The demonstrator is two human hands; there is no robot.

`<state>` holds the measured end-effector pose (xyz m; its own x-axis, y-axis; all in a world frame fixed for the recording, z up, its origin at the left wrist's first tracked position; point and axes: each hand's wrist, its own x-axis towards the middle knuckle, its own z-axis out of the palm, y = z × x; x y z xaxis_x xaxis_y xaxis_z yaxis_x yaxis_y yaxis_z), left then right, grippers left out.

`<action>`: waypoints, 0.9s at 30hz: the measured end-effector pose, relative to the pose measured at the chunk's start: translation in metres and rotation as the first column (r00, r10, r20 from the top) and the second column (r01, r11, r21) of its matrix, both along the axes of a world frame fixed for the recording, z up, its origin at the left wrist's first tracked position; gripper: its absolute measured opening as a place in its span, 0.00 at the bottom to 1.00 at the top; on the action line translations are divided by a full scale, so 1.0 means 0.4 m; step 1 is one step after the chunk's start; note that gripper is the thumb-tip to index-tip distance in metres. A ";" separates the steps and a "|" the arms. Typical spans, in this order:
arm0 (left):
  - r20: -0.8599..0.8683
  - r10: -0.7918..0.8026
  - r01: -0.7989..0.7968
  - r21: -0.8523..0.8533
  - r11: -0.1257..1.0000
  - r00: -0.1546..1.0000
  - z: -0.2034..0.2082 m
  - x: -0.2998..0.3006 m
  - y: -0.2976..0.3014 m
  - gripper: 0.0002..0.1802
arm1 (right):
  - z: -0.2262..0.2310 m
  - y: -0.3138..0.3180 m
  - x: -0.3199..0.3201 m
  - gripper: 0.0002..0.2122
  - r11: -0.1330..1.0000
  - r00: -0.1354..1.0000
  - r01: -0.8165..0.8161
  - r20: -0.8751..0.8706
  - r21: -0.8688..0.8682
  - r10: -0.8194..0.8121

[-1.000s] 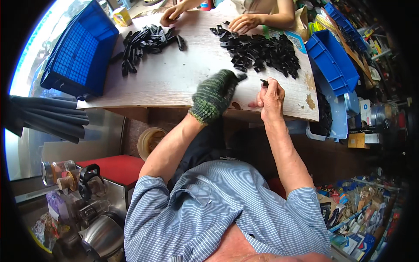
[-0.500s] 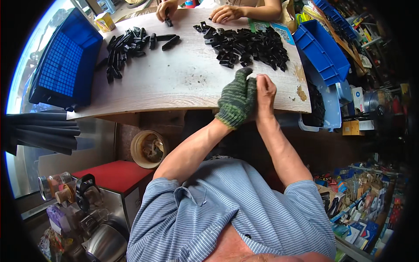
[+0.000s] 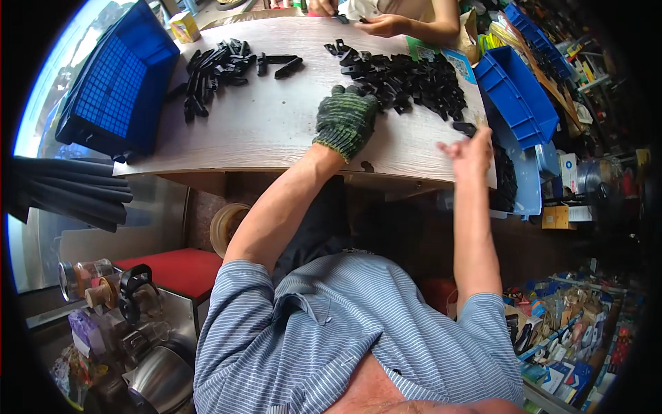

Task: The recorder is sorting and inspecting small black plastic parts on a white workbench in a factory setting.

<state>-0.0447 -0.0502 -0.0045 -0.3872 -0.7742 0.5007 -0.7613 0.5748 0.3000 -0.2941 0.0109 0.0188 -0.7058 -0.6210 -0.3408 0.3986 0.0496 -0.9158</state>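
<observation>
My left hand (image 3: 345, 119), in a green-and-black knitted glove, is at the near left edge of a pile of black plastic parts (image 3: 420, 83). Its fingers are curled, and whatever they hold is hidden. At the table's right edge is my bare right hand (image 3: 472, 155), slightly blurred. A small black plastic part (image 3: 465, 129) shows at its fingertips, while the other fingers stick out to the left. More black parts (image 3: 214, 72) lie grouped at the far left, with a few single ones (image 3: 288, 67) beside them.
Across the table (image 3: 269, 131) another person's hands (image 3: 383, 25) handle a small dark piece. A blue crate (image 3: 103, 103) stands left. At right are a blue bin (image 3: 517, 96) and a light-blue tub (image 3: 529, 186) with black parts. A bucket (image 3: 222, 231) sits below the table.
My hands were together at the near edge. The left has moved left and forward to the pile; the right has moved to the table's right edge with a part. The other person's hands have lifted.
</observation>
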 end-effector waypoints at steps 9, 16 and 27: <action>-0.109 -0.037 0.044 0.067 0.997 0.993 -0.023 0.002 0.031 0.07 | -0.010 0.034 -0.047 0.16 0.998 0.997 -0.063 -0.040 0.015 0.064; -0.636 -0.098 0.278 0.190 0.942 0.765 -0.040 -0.068 0.121 0.11 | -0.059 0.044 0.159 0.17 0.715 0.696 -0.695 -0.325 -0.079 0.640; -0.604 -0.318 0.474 0.114 0.873 0.731 -0.021 -0.015 0.100 0.19 | -0.068 0.045 0.185 0.19 0.654 0.620 -0.755 -0.390 -0.059 0.681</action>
